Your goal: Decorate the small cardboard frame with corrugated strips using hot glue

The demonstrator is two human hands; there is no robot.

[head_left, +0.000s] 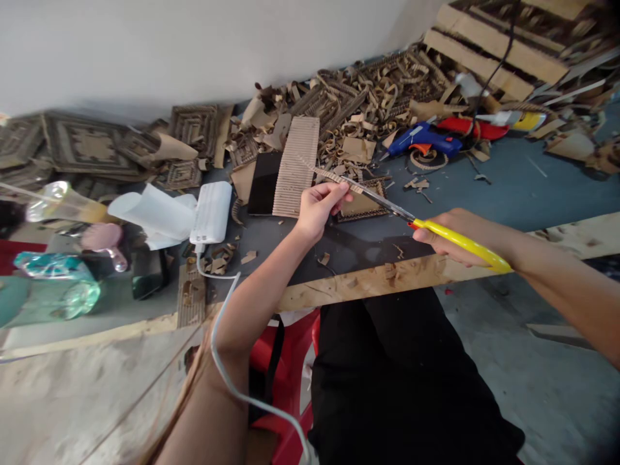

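My left hand (317,208) pinches a thin strip of corrugated cardboard (334,177) and holds it up over the dark tabletop. My right hand (458,236) grips yellow-handled scissors (450,237); their metal blades (387,204) point left and meet the strip close to my left fingers. Under the strip lies a small framed cardboard panel (361,206). A larger sheet of corrugated cardboard (296,165) lies just behind my left hand.
A white power bank (212,212) with a white cable (227,368) sits at left beside plastic bottles (62,205). A blue glue gun (422,139) lies among cardboard scraps (358,103) at the back. The wooden table edge (368,281) runs across; a red stool (290,361) is below.
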